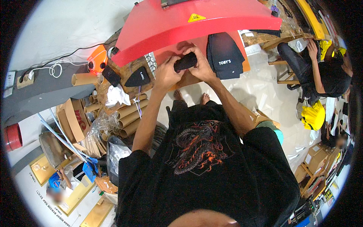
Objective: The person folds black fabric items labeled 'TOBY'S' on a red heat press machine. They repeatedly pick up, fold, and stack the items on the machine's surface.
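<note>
Between both hands, in front of my body, is a small dark bundle, perhaps folded black fabric (185, 61). My left hand (166, 72) grips its left end and my right hand (200, 63) its right end. The bundle is above an orange-red board (185, 79), under the front edge of a red heat press cover (195, 24). To the right of my right hand, a stack of black fabric pieces (224, 56) with white lettering lies on the board. Left of my left hand, a black fabric piece (138, 77) with white lettering rests on the wooden table.
A black object (111, 76), crumpled white paper (117, 95) and a cardboard tube (83, 79) lie at the left. Several cardboard tubes (132, 113) are stacked below the table. A person in black (334, 76) sits at the right, near a yellow-covered stool (313, 116). Other people are farther off.
</note>
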`<state>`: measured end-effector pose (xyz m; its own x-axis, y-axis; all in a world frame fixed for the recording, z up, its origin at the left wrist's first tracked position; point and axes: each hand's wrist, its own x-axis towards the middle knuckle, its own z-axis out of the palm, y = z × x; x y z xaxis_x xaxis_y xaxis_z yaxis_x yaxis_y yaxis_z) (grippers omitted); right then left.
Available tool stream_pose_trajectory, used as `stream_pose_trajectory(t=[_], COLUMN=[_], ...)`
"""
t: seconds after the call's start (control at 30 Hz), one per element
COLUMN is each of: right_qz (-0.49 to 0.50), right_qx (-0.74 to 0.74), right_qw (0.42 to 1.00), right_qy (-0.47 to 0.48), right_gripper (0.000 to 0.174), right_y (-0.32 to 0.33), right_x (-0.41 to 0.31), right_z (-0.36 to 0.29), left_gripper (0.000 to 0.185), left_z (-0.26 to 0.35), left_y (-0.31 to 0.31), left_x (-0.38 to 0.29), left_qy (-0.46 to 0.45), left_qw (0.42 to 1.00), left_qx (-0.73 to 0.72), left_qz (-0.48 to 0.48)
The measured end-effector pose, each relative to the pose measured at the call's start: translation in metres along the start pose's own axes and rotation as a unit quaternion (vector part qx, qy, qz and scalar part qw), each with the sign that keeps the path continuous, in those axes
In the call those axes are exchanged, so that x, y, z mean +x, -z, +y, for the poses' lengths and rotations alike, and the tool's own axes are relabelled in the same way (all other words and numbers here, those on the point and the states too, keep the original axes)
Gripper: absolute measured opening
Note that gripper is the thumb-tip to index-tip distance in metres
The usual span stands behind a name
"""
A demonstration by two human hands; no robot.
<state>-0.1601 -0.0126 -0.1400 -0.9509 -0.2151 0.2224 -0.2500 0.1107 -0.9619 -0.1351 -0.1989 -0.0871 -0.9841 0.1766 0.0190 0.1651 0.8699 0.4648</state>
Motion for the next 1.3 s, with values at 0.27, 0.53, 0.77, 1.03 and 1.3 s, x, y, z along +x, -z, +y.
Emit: stream_pose_trajectory(t=[0.27,0.53,0.77,1.03,1.3], right_qz=[0.020,0.012,-0.022,0.012,0.051], right_qx=[-0.034,-0.037,-0.071,-0.066,-0.054], right_qw=[0.999,0.999,0.997,0.989,0.997], right_qy=[0.003,-0.007,0.030,-0.131,0.023], right_gripper=[0.048,0.047,0.040,0.028,0.042], right_y=[-0.001,0.004,0.000,0.004,0.000], right_x=[0.000,0.004,0.011,0.010,0.006], right_z=[0.004,0.006,0.009,-0.013,-0.002], left_gripper=[0.052,0.049,0.049,0.049,0.037], left_z=[0.013,0.032,0.009,-0.046,-0.034], left_y=[0.002,0.008,-0.002,-0.002,-0.013], left_x=[0.022,0.039,0.046,-0.008,-0.020], left_qy=[0.013,0.022,0.032,0.093,0.045], left_qw=[1.000,0.997,0.996,0.994,0.997], left_qx=[-0.013,0.046,0.030,-0.031,-0.043], left_qz=[-0.019,-0.054,-0.075,-0.051,0.048])
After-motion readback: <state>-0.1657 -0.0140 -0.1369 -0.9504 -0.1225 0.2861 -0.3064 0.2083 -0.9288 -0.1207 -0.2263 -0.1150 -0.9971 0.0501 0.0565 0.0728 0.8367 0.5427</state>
